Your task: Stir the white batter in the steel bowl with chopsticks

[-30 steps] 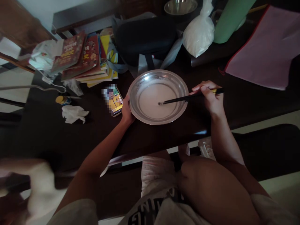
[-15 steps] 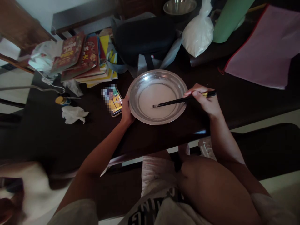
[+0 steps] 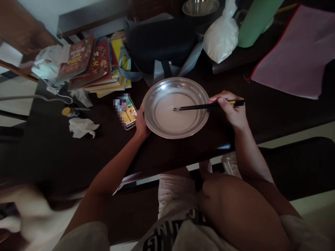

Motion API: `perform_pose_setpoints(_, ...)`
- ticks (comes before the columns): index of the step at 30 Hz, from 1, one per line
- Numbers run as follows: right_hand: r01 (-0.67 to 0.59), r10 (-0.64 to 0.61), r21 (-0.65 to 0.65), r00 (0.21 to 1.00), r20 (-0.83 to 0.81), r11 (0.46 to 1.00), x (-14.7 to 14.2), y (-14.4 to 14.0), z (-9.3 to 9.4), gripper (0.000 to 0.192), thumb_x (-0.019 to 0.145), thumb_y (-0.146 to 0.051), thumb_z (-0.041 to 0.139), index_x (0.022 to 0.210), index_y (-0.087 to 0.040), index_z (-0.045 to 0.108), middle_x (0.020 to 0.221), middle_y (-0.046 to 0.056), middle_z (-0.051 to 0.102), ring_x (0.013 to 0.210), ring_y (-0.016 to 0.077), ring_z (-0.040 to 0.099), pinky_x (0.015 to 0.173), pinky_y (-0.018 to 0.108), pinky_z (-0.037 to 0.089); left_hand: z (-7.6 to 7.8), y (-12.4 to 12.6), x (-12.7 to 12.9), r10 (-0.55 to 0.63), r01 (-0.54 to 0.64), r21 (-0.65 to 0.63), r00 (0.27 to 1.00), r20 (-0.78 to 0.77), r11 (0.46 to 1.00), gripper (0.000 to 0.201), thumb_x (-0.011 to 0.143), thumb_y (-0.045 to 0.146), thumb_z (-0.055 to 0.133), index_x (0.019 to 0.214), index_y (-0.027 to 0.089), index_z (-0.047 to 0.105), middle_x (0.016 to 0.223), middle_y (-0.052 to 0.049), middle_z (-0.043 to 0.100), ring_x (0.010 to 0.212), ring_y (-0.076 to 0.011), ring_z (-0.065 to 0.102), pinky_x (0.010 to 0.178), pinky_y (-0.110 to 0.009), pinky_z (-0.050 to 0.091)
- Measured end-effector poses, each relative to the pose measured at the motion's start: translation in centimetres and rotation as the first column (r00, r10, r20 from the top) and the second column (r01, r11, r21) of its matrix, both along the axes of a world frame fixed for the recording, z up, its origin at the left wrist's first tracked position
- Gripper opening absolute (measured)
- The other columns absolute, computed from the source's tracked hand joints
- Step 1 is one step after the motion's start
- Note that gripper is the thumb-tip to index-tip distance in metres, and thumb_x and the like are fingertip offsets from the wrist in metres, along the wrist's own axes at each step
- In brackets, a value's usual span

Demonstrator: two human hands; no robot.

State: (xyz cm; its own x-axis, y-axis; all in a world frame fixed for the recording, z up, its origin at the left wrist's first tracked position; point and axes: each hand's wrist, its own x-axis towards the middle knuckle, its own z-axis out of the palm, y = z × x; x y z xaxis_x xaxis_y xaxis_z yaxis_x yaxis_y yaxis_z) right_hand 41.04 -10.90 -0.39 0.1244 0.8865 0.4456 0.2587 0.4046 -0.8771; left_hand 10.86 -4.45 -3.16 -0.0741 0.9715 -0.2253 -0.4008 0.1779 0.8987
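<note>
Bowl: metal bowl (image 3: 150, 109) on the dark table (image 3: 110, 153), near its front edge, midway between both hands.
Contents: pale, milky liquid (image 3: 172, 122) over the bowl's floor; bare wall above it.
Left hand (image 3: 142, 122): grasping the bowl by its left side, fingers curved along the outside; phone just beside.
Right hand (image 3: 231, 109): gripping dark chopsticks (image 3: 196, 107) near their upper ends, thumb on top – held at the bowl's right rim.
Chopstick tips: in the liquid, near the middle of the bowl, shafts slanting out over the right rim.
Phone (image 3: 128, 115): lit screen up, left of the bowl; part of the picture pixelated.
Further left: crumpled tissue (image 3: 83, 127), small jar (image 3: 69, 112) with a yellow lid.
Behind the bowl: black case (image 3: 161, 42), with stacked books (image 3: 101, 66) to its left.
Back right: knotted plastic bag (image 3: 221, 43) of white stuff, green cylinder (image 3: 258, 26), pink cloth (image 3: 293, 59) edged in red.
Lower left: another person (image 3: 34, 212) – blurred, hand state cannot be told.
</note>
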Motion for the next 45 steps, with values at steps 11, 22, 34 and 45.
perform_pose_setpoints(11, -0.019, 0.019, -0.004, 1.0, 0.014, 1.0, 0.03, 0.09, 0.08, 0.025, 0.091, -0.051, 0.066, 0.088, -0.03, 0.079, 0.086, 0.001, 0.077, 0.087, 0.0207, 0.073, 0.085, 0.04, 0.059, 0.27, -0.21, 0.09, -0.009, 0.009, 0.047, 1.0, -0.006, 0.999, 0.019, 0.082, 0.041, 0.064, 0.082, 0.023, 0.067, 0.083, -0.003, 0.074, 0.097, -0.0225, 0.071, 0.084, -0.03, 0.056)
perform_pose_setpoints(22, -0.033, 0.033, 0.017, 0.999, 0.022, 0.999, 0.09, 0.14, 0.06, 0.02, 0.093, -0.044, 0.065, 0.088, -0.031, 0.08, 0.086, 0.0, 0.077, 0.086, 0.0189, 0.072, 0.082, 0.037, 0.057, -0.12, 0.02, -0.02, -0.025, 0.024, 0.094, 1.0, 0.007, 0.995, 0.018, 0.08, 0.041, 0.065, 0.08, 0.023, 0.067, 0.083, -0.002, 0.073, 0.099, -0.0232, 0.07, 0.084, -0.03, 0.055)
perform_pose_setpoints(34, -0.03, 0.029, 0.022, 0.999, 0.026, 0.999, 0.25, 0.14, -0.04, 0.021, 0.092, -0.047, 0.065, 0.089, -0.033, 0.08, 0.085, 0.001, 0.077, 0.087, 0.0212, 0.072, 0.083, 0.041, 0.058, -0.55, 0.18, -0.1, -0.014, 0.012, 0.092, 1.0, 0.027, 0.996, 0.02, 0.078, 0.043, 0.069, 0.077, 0.023, 0.067, 0.081, -0.003, 0.074, 0.099, -0.0251, 0.071, 0.082, -0.032, 0.056)
perform_pose_setpoints(45, -0.017, 0.015, 0.031, 0.998, 0.053, 0.999, 0.26, 0.24, -0.2, 0.022, 0.092, -0.049, 0.065, 0.088, -0.032, 0.079, 0.086, 0.001, 0.077, 0.086, 0.0212, 0.071, 0.083, 0.042, 0.058, -0.45, 0.06, -0.24, 0.03, -0.03, 0.03, 0.999, -0.012, 0.999, 0.018, 0.084, 0.038, 0.063, 0.075, 0.023, 0.067, 0.072, 0.0, 0.072, 0.087, -0.0203, 0.071, 0.077, -0.027, 0.056)
